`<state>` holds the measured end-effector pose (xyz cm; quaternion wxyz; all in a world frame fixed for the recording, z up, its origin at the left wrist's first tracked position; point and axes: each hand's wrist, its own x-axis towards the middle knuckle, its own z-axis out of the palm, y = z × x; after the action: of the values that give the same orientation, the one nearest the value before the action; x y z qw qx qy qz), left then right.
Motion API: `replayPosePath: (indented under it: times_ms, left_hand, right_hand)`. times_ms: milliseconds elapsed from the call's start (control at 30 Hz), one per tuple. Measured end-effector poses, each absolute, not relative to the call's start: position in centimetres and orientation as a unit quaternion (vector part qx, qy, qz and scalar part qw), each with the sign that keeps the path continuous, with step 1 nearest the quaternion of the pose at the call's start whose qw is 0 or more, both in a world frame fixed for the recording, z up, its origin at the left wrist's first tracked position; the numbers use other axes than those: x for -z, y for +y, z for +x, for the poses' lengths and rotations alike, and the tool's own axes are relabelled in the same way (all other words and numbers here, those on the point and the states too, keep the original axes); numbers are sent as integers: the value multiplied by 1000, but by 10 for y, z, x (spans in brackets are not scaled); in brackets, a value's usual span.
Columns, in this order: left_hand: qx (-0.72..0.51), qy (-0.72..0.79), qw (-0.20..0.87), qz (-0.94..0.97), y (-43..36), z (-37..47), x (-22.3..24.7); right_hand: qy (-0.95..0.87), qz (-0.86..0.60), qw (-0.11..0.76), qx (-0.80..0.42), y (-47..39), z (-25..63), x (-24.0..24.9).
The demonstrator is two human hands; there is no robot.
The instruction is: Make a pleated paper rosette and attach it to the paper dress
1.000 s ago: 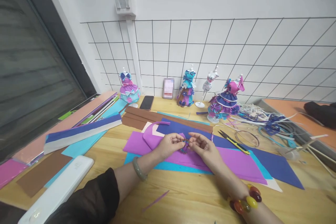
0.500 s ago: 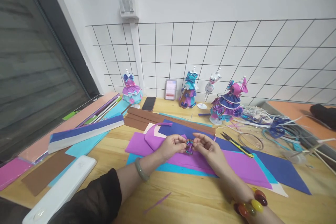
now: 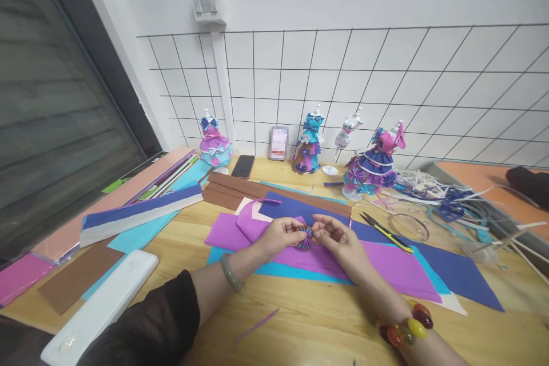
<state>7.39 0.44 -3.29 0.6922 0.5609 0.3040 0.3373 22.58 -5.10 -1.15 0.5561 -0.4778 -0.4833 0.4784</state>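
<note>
A small round pleated rosette in blue, purple and brown is held up at the middle of the view. My left hand pinches its left edge between thumb and fingers. On its right side, my right hand grips the edge with thumb and forefinger, its other fingers bent. Beneath both hands lie purple sheets, over a light blue sheet and dark blue sheets. A curled purple strip rests to the left of the hands.
Yellow-black scissors lie at right, near tangled ribbons. Small dressed forms stand at the back beside a dark phone. A long white device is at left. A thin purple scrap lies in front.
Both hands have shifted slightly left with the rosette, which has turned a little between the fingers. The camera view has moved slightly.
</note>
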Motion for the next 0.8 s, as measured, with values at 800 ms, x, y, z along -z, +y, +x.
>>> replayPosePath:
  times_ms: [800]
  left_hand:
    - [-335,288,717,539,3,74,31]
  right_hand:
    - [-526,-479,537,-454,-49,227,19]
